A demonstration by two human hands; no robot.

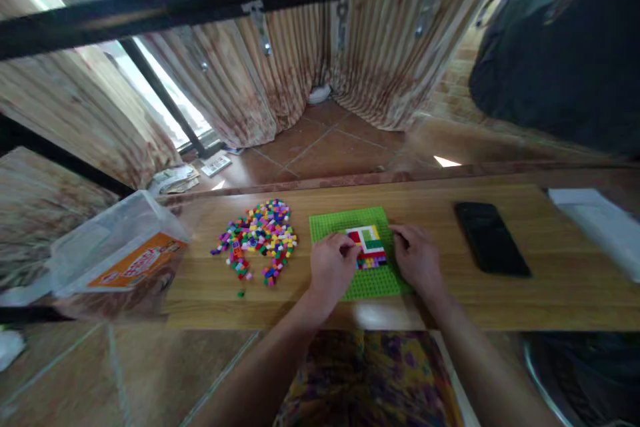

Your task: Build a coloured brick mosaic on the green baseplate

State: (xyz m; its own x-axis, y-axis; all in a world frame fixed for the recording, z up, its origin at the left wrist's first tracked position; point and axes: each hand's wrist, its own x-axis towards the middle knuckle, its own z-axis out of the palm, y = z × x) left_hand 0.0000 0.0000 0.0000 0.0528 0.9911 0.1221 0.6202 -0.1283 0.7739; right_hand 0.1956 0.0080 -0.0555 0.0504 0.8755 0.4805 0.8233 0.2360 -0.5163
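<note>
In front of me, a green, four-sided studded plastic baseplate [333, 221] lies flat on the wood-grain tabletop [430, 197]; its side edges slant from far-left to near-right, and I can't tell which way is longer. Around its middle sits a patch of red, white, yellow and green bricks [373, 245], turned the same way. My left hand [334, 265] reaches over its left part, thumb and forefinger tips close together; whether they pinch a brick I can't tell. My right hand [416, 255] is at its right edge, fingers curled, their grip unclear. Loose multicoloured plastic bricks [270, 227] lie left of it.
</note>
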